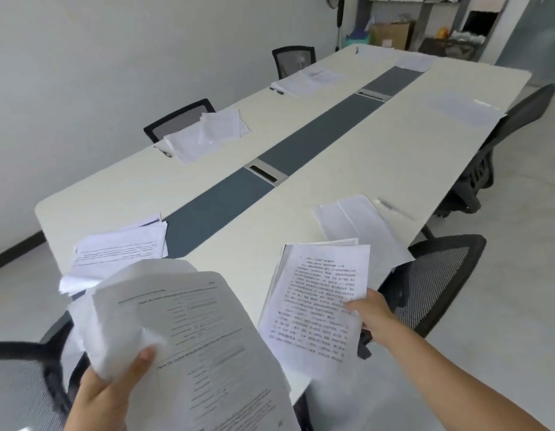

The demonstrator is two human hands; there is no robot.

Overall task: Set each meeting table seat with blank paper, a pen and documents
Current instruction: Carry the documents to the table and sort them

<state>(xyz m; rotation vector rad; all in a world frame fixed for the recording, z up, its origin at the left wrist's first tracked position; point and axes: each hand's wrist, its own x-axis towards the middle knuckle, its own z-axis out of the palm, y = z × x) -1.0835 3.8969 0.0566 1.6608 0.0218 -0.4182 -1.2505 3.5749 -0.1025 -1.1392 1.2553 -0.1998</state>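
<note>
Cardboard box (391, 34), fan (333, 0) in far corner

Cream worktop (332, 144) with a slate-blue centre strip (226, 200), white papers (316, 306) printed in black text, black mesh chairs (438, 275), pale grey floor (503, 306), brown cardboard box (391, 34) far right

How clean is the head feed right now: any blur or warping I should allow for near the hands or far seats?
Head view: the paper stack in the left hand is motion-smeared; the printed document in the right hand is sharper; the pen looks streaked; the wide lens bows the table edges.
</note>
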